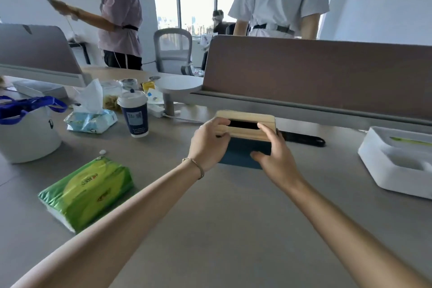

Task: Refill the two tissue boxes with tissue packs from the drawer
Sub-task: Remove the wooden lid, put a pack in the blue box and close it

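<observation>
A blue tissue box [240, 155] with a light wooden lid [247, 117] stands on the desk ahead of me; the slot in the lid is dark. My left hand [209, 145] grips the lid's left end, and my right hand [272, 147] holds the box's right side, with its fingers over the lid edge and its thumb on the blue front. A green tissue pack [86, 190] lies flat on the desk to the near left. A white tissue box [383, 166] sits at the right edge, with something green inside its top.
A paper coffee cup [136, 113], an opened pale blue tissue pack [91, 119] and a white bucket [28, 135] with blue straps stand at the left. A brown desk divider [315, 72] runs behind the box. Two people stand beyond it.
</observation>
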### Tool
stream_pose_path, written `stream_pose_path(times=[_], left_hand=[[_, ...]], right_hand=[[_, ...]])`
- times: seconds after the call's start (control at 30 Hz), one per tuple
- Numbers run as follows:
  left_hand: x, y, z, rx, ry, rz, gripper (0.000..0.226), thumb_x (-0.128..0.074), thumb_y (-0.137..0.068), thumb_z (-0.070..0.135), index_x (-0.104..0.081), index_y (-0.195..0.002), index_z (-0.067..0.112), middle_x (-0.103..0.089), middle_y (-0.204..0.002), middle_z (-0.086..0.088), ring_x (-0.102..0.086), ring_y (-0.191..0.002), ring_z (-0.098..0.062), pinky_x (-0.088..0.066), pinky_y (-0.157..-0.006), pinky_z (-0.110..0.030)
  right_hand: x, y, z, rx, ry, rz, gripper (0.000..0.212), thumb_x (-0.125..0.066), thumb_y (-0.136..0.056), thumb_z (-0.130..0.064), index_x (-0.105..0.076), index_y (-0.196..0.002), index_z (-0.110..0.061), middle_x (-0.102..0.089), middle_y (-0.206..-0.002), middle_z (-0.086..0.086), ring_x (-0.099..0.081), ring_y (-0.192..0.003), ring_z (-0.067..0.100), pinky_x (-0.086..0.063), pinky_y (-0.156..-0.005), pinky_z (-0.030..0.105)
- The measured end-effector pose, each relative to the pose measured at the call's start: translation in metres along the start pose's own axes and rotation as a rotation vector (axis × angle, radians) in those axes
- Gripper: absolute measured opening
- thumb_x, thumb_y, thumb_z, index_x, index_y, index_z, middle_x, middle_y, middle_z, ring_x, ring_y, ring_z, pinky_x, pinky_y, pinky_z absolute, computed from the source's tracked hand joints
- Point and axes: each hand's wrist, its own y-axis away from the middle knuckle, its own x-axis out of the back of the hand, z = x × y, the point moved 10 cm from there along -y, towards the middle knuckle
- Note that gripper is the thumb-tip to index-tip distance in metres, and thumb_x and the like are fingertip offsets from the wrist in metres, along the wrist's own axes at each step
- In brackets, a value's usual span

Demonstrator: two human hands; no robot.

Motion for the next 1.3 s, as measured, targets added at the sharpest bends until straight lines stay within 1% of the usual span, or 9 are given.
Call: stream_pose_path(times=[0.17, 0.33, 0.53, 0.67, 0.77, 0.87, 1.0, 1.17, 1.3], left_hand=[[-0.037, 0.063, 0.039, -0.062, 0.068, -0.132, 0.036, -0.064, -0.091, 0.025, -0.067, -0.125, 0.035, -0.067, -0.109, 0.01, -0.06, -0.074, -0.004, -0.048, -0.071, -0.026], [-0.069, 0.114, 0.056, -0.126, 0.098, -0.215, 0.038, -0.062, -0.09, 0.036, -0.064, -0.128, 0.035, -0.056, -0.124, 0.017, -0.057, -0.111, -0.006, -0.046, -0.096, -0.026], [-0.088, 0.133, 0.061, -0.124, 0.041, -0.257, 0.041, -0.061, -0.092, 0.034, -0.058, -0.133, 0.037, -0.05, -0.134, 0.012, -0.056, -0.115, -0.014, -0.046, -0.101, -0.034], [-0.077, 0.117, 0.045, -0.003, 0.081, -0.19, 0.058, -0.05, -0.084, 0.047, -0.048, -0.141, 0.036, -0.054, -0.133, 0.009, -0.056, -0.115, -0.014, -0.046, -0.101, -0.037], [-0.078, 0.086, 0.02, 0.155, 0.398, -0.14, 0.047, -0.055, -0.096, 0.036, -0.052, -0.141, 0.025, -0.058, -0.133, 0.004, -0.056, -0.115, -0.008, -0.044, -0.094, -0.02], [-0.097, 0.06, 0.003, 0.274, 0.577, -0.182, 0.034, -0.052, -0.099, 0.032, -0.064, -0.129, 0.023, -0.066, -0.13, -0.001, -0.06, -0.121, -0.016, -0.046, -0.104, -0.031], [-0.119, 0.05, 0.007, 0.328, 0.671, -0.237, 0.035, -0.045, -0.102, 0.026, -0.079, -0.106, 0.022, -0.071, -0.116, -0.016, -0.064, -0.099, -0.027, -0.052, -0.09, -0.039], [-0.136, 0.059, 0.003, 0.411, 0.814, -0.269, 0.038, -0.041, -0.104, 0.027, -0.073, -0.115, 0.012, -0.071, -0.105, -0.017, -0.066, -0.087, -0.027, -0.055, -0.08, -0.037], [-0.146, 0.06, 0.0, 0.445, 0.891, -0.306, 0.035, -0.044, -0.104, 0.033, -0.072, -0.105, 0.014, -0.073, -0.088, -0.012, -0.07, -0.066, -0.02, -0.057, -0.062, -0.028]], right_hand=[[0.053, 0.059, 0.019, -0.044, -0.033, 0.051, 0.069, -0.068, -0.087, -0.012, -0.042, -0.146, -0.037, -0.035, -0.156, -0.009, -0.032, -0.144, 0.007, -0.025, -0.108, 0.023], [0.084, 0.097, 0.038, -0.057, -0.053, 0.087, 0.066, -0.069, -0.086, -0.003, -0.049, -0.143, -0.03, -0.043, -0.15, -0.007, -0.035, -0.138, 0.004, -0.025, -0.108, 0.02], [0.09, 0.11, 0.061, -0.079, -0.051, 0.079, 0.061, -0.071, -0.084, -0.007, -0.056, -0.137, -0.032, -0.047, -0.147, -0.004, -0.041, -0.135, 0.005, -0.03, -0.108, 0.019], [0.108, 0.108, 0.052, -0.035, 0.071, 0.193, 0.038, -0.065, -0.091, -0.023, -0.063, -0.128, -0.033, -0.038, -0.156, -0.005, -0.032, -0.144, 0.006, -0.025, -0.115, 0.025], [0.116, 0.093, 0.007, 0.209, 0.34, 0.303, 0.025, -0.055, -0.09, -0.029, -0.073, -0.108, -0.026, -0.065, -0.124, -0.007, -0.057, -0.119, 0.011, -0.041, -0.099, 0.024], [0.092, 0.063, -0.009, 0.221, 0.551, 0.085, 0.03, -0.048, -0.096, -0.03, -0.066, -0.073, -0.02, -0.065, -0.067, -0.004, -0.061, -0.069, 0.021, -0.049, -0.066, 0.034], [0.057, 0.048, -0.005, 0.251, 0.791, -0.159, 0.053, -0.039, -0.103, -0.04, -0.038, -0.054, -0.018, -0.046, -0.052, -0.002, -0.045, -0.051, 0.02, -0.037, -0.055, 0.036], [0.056, 0.05, -0.001, 0.294, 0.863, -0.105, 0.052, -0.033, -0.104, -0.039, -0.037, -0.055, -0.02, -0.045, -0.053, -0.002, -0.048, -0.056, 0.027, -0.041, -0.057, 0.037], [0.056, 0.051, 0.0, 0.296, 0.893, -0.086, 0.054, -0.03, -0.104, -0.038, -0.056, -0.063, -0.014, -0.047, -0.054, -0.002, -0.051, -0.056, 0.029, -0.045, -0.059, 0.038]])
